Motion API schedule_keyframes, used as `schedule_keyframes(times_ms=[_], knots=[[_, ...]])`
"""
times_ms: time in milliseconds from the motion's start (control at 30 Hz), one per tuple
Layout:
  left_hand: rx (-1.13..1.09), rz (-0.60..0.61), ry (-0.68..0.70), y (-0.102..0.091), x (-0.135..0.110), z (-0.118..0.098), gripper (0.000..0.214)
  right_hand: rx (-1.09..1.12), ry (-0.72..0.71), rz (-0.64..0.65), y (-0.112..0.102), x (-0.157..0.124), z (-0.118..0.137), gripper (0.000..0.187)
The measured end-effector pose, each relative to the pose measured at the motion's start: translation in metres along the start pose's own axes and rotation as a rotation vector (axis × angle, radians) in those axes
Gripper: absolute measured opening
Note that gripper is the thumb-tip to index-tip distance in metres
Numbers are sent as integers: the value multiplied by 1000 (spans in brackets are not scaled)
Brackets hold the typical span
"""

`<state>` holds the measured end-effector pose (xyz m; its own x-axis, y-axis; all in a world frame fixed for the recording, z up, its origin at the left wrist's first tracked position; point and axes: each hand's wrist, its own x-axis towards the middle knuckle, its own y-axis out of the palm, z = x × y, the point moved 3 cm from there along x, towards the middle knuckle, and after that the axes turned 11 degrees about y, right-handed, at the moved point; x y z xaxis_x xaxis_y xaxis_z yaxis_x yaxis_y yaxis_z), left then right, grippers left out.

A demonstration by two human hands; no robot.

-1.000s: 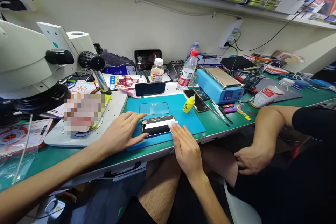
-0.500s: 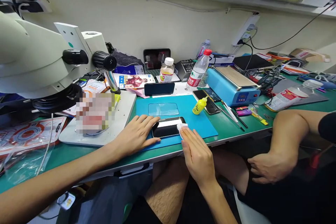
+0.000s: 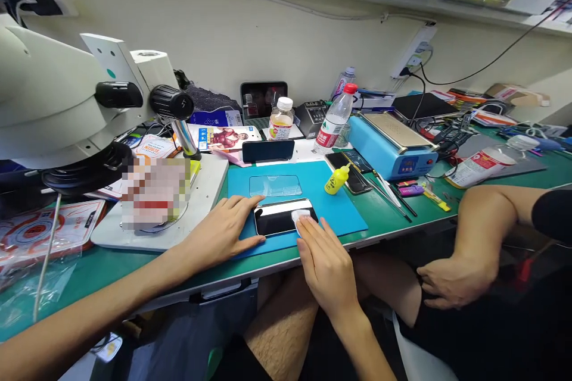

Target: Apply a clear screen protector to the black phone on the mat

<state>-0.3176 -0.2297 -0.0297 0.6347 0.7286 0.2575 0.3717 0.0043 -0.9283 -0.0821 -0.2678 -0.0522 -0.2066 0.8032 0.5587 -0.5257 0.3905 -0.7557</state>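
Observation:
A black phone (image 3: 277,218) lies screen-up on a blue mat (image 3: 313,190) near the table's front edge. My left hand (image 3: 223,231) rests flat on the mat with its fingers against the phone's left end. My right hand (image 3: 322,262) presses a small white wipe (image 3: 298,215) onto the right part of the screen with straight fingers. A clear glass sheet (image 3: 275,185) lies on the mat just behind the phone. A small yellow bottle (image 3: 336,179) lies at the mat's right edge.
A large white microscope (image 3: 67,107) stands at left on a white base plate (image 3: 196,202). Behind the mat are another phone (image 3: 268,150), two drink bottles (image 3: 337,118), and a blue heating machine (image 3: 393,146). Tweezers (image 3: 393,193) lie right of the mat. A seated person's arm (image 3: 473,238) is at right.
My right hand has slid the white wipe a little to the left across the phone's screen. My left hand keeps its place at the phone's left end. The view has shifted slightly.

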Motion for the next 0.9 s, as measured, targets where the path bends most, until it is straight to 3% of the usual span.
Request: schedule_keyframes(times_ms=[167, 433, 667, 900], knots=[[-31, 3, -7, 0, 1, 1, 73, 13, 36, 3, 20, 32, 7, 36], [-60, -10, -34, 0, 0, 4, 77, 21, -14, 19, 5, -2, 14, 48], [-127, -35, -63, 3, 0, 6, 82, 17, 40, 28, 30, 39, 16, 36], [-133, -40, -61, 1, 1, 6, 85, 20, -25, 34, 5, -8, 22, 51]])
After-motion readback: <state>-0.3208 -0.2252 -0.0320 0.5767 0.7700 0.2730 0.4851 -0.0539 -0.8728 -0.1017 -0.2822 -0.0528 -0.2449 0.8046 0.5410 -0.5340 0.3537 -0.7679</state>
